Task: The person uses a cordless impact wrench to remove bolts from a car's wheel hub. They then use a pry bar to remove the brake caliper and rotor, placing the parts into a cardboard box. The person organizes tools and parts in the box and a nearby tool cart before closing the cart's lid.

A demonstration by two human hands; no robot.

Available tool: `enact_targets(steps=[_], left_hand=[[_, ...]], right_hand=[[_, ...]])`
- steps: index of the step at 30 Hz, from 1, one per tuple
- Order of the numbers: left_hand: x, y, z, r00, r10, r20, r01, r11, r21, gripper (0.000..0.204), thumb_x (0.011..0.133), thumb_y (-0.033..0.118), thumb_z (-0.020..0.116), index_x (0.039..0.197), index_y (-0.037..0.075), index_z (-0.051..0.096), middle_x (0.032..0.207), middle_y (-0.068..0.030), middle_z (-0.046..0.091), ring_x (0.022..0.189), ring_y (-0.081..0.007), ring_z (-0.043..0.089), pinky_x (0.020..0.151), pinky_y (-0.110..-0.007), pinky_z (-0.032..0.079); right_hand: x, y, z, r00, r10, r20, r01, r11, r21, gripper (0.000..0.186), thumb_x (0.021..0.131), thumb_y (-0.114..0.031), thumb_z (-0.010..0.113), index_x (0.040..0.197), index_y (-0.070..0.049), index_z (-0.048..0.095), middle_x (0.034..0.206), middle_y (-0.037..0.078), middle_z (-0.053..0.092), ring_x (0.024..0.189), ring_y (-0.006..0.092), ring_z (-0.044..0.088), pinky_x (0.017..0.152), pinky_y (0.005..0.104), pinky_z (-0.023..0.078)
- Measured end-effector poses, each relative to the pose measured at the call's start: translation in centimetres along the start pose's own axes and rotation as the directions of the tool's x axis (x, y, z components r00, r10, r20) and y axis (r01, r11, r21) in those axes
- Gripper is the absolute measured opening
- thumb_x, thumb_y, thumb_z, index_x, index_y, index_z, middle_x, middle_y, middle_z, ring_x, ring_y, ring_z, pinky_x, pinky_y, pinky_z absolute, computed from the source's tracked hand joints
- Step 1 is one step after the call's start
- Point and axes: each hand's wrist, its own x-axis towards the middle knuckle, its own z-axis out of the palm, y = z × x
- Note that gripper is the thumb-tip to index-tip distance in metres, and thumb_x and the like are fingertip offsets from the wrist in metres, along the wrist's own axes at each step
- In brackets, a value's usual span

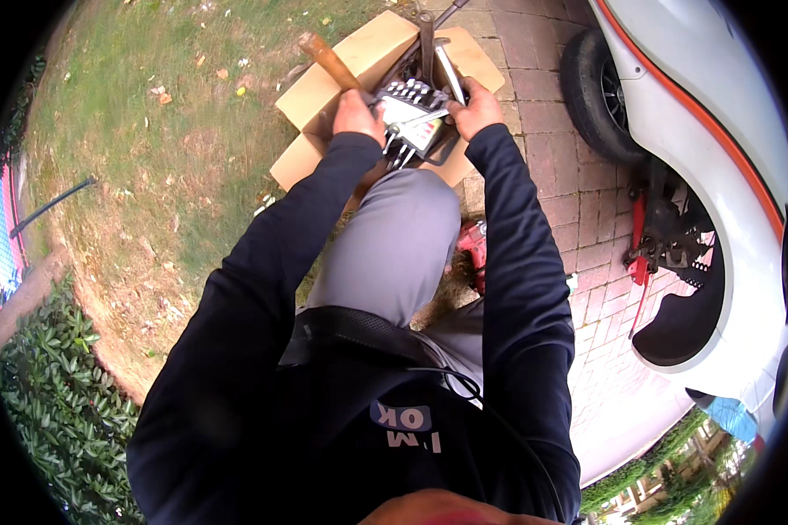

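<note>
A rack of chrome spanners with a white label is over an open cardboard box, in front of my grey-trousered knee. My left hand is closed on the rack's left side. At its right side, my right hand pinches the end of a single spanner that lies slantwise across the label. A wooden tool handle sticks up past my left hand. Beyond the rack, a rusty steel tool and a shiny steel tool stand out of the box. My fingertips are partly hidden.
A red and black power tool lies right of my knee. On the brick paving to the right, a tyre stands by a white car. A red jack is at its open wheel arch. Grass spreads left.
</note>
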Motion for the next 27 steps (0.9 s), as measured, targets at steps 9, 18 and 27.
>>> enact_targets(steps=[9, 18, 27], left_hand=[[1.2, 1.4, -0.4, 0.969, 0.222, 0.110, -0.233, 0.968, 0.095, 0.039, 0.088, 0.025, 0.067, 0.109, -0.004, 0.051, 0.111, -0.0269, 0.057, 0.106, -0.0412, 0.054, 0.097, -0.048, 0.043], [1.0, 5.6, -2.7, 0.937, 0.240, 0.253, -0.257, 0.966, 0.038, 0.025, 0.088, 0.016, 0.064, 0.105, 0.002, 0.050, 0.098, -0.0228, 0.063, 0.094, -0.0415, 0.062, 0.081, -0.051, 0.050], [0.6, 6.3, -3.3, 0.843, 0.305, 0.444, -0.265, 0.952, -0.152, 0.024, 0.090, 0.014, 0.064, 0.105, 0.005, 0.048, 0.090, -0.0229, 0.061, 0.090, -0.0442, 0.060, 0.078, -0.051, 0.049]], right_hand=[[-2.3, -2.0, -1.6, 0.977, -0.079, 0.197, 0.113, 0.980, -0.163, 0.035, 0.078, -0.015, 0.075, 0.109, -0.002, 0.064, 0.093, 0.020, 0.070, 0.087, 0.0337, 0.068, 0.082, 0.0396, 0.053], [-2.2, -4.0, -8.0, 0.995, 0.045, -0.085, 0.006, 0.852, 0.524, 0.015, 0.086, 0.008, 0.062, 0.095, -0.001, 0.056, 0.090, 0.013, 0.071, 0.058, 0.0114, 0.062, 0.043, 0.0225, 0.045], [-3.8, 1.6, -5.7, 0.953, 0.301, -0.029, -0.227, 0.777, 0.587, 0.016, 0.081, 0.011, 0.058, 0.094, 0.002, 0.060, 0.081, 0.014, 0.068, 0.045, 0.0140, 0.052, 0.037, 0.0266, 0.038]])
